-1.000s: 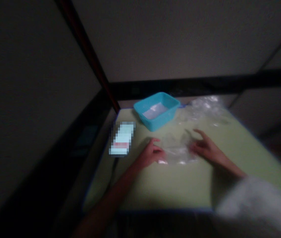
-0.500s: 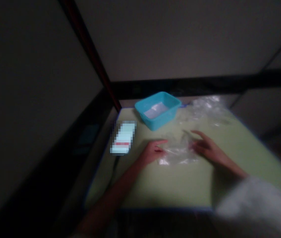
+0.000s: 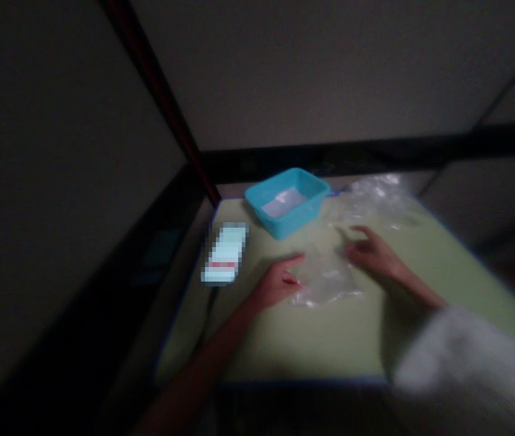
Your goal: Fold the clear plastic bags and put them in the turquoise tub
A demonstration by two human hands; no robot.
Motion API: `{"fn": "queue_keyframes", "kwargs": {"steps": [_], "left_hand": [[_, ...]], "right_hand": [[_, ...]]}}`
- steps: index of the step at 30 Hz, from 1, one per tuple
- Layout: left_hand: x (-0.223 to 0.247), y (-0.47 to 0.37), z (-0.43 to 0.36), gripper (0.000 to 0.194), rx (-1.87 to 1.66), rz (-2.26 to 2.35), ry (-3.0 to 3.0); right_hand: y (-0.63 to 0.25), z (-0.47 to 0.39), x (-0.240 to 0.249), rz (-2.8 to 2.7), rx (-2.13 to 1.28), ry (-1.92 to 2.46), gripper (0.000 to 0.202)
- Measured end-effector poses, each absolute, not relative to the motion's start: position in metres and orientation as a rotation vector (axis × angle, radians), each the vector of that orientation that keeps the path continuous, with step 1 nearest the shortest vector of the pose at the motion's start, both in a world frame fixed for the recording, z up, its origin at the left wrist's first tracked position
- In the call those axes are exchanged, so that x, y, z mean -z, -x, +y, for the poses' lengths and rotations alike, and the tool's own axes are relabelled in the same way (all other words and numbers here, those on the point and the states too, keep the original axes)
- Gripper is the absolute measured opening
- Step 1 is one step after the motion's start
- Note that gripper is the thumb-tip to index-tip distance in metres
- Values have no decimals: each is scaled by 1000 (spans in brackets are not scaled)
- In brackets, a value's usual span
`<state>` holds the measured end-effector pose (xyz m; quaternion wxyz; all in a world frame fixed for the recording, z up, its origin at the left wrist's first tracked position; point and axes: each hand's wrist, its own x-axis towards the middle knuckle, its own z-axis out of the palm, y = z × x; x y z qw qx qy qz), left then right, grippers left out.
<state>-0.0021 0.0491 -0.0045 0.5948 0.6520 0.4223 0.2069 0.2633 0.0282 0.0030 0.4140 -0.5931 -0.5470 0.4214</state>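
The left hand (image 3: 278, 286) and right hand (image 3: 374, 254), fingers parted but any grip indeterminable, flanked the clear, crinkled plastic bag (image 3: 326, 283) on the flat, pale-green tabletop (image 3: 311, 345), placing both sides within reach.

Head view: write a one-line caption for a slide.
Left hand and right hand at a clear plastic bag, near a turquoise basket on a pale green table.

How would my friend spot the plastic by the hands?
Find the pale green table, then the blue tub toward its back. In front of the tub, between the left hand and the right hand, is a thin, clear, crinkly plastic piece. It looks flatter than the bulkier clear plastic heap farther back.
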Motion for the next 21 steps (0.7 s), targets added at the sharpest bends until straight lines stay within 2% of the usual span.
{"fn": "queue_keyframes", "kwargs": {"steps": [11, 21], "left_hand": [[13, 3, 50, 80, -580, 970, -1530], [9, 1, 50, 82, -546, 1053, -1499]], "right_hand": [[-260, 39, 14, -1380, -1009, 1394, 58], [-262, 37, 19, -1462, -866, 1423, 61]]}}
